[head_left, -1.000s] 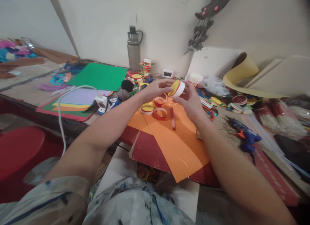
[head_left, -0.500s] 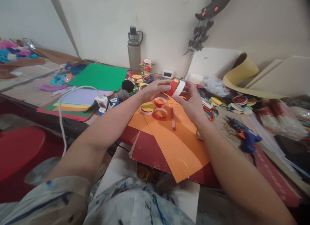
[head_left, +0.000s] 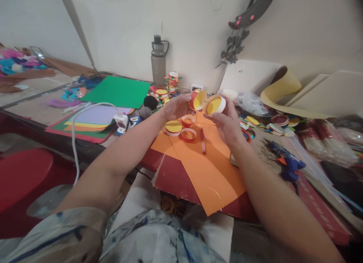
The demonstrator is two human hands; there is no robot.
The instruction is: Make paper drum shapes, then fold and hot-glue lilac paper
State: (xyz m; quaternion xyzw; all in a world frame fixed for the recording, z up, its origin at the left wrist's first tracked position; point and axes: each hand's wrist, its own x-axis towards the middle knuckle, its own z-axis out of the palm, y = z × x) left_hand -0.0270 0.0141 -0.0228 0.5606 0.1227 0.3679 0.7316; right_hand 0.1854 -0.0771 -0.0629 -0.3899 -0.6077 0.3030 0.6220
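Observation:
My left hand [head_left: 179,107] is closed on a red-sided round paper piece [head_left: 196,99] with a yellow inside. In my right hand [head_left: 228,121] is a white-rimmed round paper piece [head_left: 215,105], also yellow inside. The two pieces stand side by side, tilted apart like an opened box; whether they touch at the back I cannot tell. Below them, on orange paper [head_left: 210,172], lie two red-and-white paper rings [head_left: 188,134] and a yellow-topped round paper box [head_left: 173,128]. A red pen [head_left: 203,141] rests to their right.
A blue glue gun [head_left: 292,166] lies at the right, near bagged sticks [head_left: 326,138]. Green paper [head_left: 116,91] and stacked coloured sheets [head_left: 90,117] are at the left, with a white cable [head_left: 74,146] hanging over the edge. A grey bottle [head_left: 158,64] stands at the back.
The red and white round piece, closed together before, is now opened into two halves, one in each hand, with yellow insides showing. The view has shifted slightly.

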